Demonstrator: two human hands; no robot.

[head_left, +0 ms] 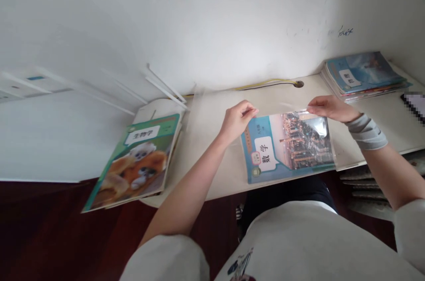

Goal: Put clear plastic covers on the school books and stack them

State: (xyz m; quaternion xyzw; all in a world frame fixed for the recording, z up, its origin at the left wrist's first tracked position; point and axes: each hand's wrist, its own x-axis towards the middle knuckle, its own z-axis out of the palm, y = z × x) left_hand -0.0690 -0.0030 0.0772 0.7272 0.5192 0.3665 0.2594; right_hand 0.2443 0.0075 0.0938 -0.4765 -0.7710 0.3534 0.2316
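A blue textbook with a city photo on its cover lies turned sideways near the desk's front edge. Glossy clear plastic film, seemingly a book cover, lies over it and catches the light. My left hand is closed in a pinch on the film at the book's far left corner. At the far right part, my right hand, with a grey wrap on its wrist, pinches the film's far edge. Whether the fingers also grip the book's pages is hidden.
A green textbook with monkeys overhangs the desk's left end, beside another clear plastic sheet. Several books, a blue one on top, are stacked back right. Cables run along the white wall to a hole.
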